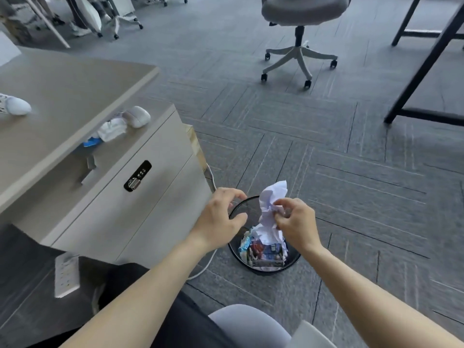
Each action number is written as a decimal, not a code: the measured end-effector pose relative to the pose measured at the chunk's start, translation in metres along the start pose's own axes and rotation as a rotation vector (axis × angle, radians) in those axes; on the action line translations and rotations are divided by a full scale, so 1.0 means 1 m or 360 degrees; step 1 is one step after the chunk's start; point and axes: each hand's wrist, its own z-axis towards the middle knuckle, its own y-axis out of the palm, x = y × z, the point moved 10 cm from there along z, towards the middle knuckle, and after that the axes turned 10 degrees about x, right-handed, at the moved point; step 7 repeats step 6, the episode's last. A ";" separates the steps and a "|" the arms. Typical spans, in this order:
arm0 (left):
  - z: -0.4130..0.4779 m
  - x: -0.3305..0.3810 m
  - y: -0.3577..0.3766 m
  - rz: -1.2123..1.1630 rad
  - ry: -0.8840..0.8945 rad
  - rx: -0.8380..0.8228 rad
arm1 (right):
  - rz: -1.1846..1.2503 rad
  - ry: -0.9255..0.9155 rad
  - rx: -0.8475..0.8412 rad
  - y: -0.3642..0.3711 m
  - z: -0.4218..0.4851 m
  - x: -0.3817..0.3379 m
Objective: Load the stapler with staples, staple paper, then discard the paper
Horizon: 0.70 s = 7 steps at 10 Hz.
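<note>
Forearms (140, 297) are reaching up from the bottom edge. At lower centre, a grey cabinet (140, 197) is standing beside a black bin (268, 270). Left hand (221, 218) is hovering loosely curled, empty; right hand (295, 223) is pinching crumpled paper (271, 197) above the bin.

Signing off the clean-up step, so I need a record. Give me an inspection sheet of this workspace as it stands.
Surface: grey carpet floor.
Job's things: crumpled paper held over the wastebasket, which holds wrappers; no other job item seen.
Clutter: tissue and white case on the drawer cabinet.
Hands: right hand pinches the paper; left hand holds nothing.
Cables: white cable beside the wastebasket; power strip on floor.
Surroundings: office chair, black table legs.
</note>
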 end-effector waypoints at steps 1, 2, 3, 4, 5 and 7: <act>-0.003 -0.010 -0.002 0.0033 -0.0061 -0.0040 | -0.0306 0.0005 -0.0125 0.023 0.002 0.021; -0.005 -0.019 -0.005 0.0061 -0.0118 -0.0043 | -0.0630 0.0046 -0.0446 0.048 -0.005 0.038; -0.006 -0.022 -0.012 0.0050 -0.0101 0.0001 | -0.0612 0.0017 -0.0434 0.049 -0.007 0.035; -0.008 -0.022 -0.021 0.0013 -0.0107 0.0035 | -0.0482 -0.0085 -0.0317 0.036 -0.004 0.009; -0.010 -0.012 -0.038 -0.0024 -0.0069 0.0125 | -0.0262 -0.0096 -0.0277 0.023 -0.005 -0.019; -0.014 0.000 -0.064 -0.0110 -0.0032 0.0271 | -0.0050 -0.0187 -0.0179 0.004 -0.007 -0.060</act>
